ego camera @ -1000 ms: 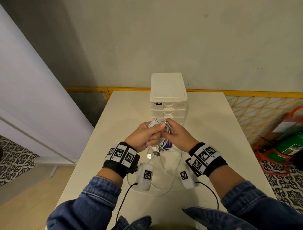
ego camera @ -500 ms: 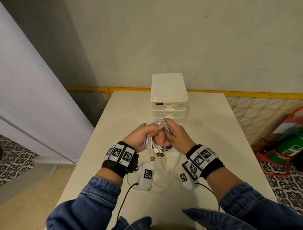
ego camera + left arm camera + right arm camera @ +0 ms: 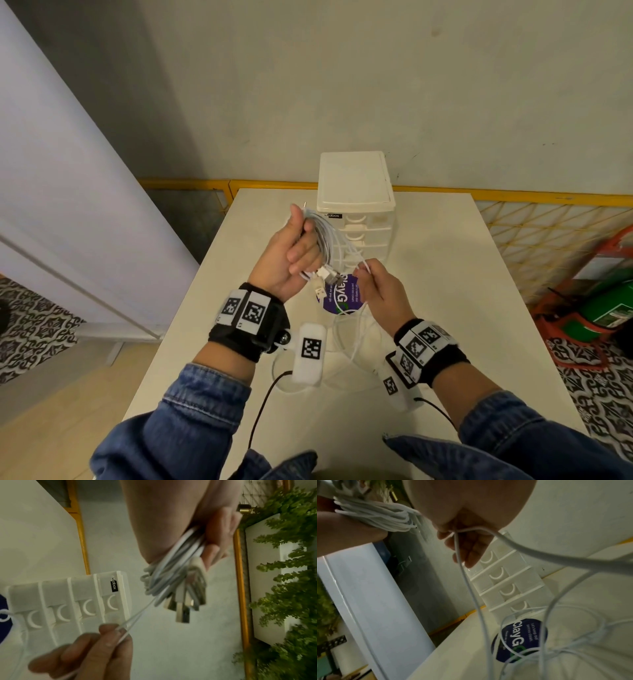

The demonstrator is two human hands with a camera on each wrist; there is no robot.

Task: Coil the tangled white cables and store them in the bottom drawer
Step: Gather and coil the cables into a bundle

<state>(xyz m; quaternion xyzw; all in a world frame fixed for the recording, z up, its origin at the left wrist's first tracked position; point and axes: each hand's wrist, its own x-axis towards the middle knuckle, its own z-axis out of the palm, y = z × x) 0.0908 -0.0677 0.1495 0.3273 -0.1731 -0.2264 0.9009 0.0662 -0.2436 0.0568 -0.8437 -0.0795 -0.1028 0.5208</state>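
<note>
My left hand (image 3: 294, 253) is raised above the table and grips a coil of white cables (image 3: 323, 240), whose USB plugs (image 3: 323, 279) hang from its lower end. The left wrist view shows the same coil (image 3: 173, 574) between thumb and fingers, plugs (image 3: 182, 609) pointing down. My right hand (image 3: 371, 284) pinches one loose strand (image 3: 464, 566) that runs from the coil to slack loops (image 3: 352, 329) lying on the table. Behind both hands stands the white drawer unit (image 3: 356, 192), all its drawers closed (image 3: 505, 582).
A round purple sticker (image 3: 342, 296) lies on the white table (image 3: 445, 274) before the drawer unit. A yellow railing (image 3: 513, 197) runs behind the table's far edge. A green and orange object (image 3: 609, 301) stands on the floor at right.
My hands were joined around the coil in front of the drawers. Now the left has lifted the coil up and left, and the right has drawn away, pulling a strand taut.
</note>
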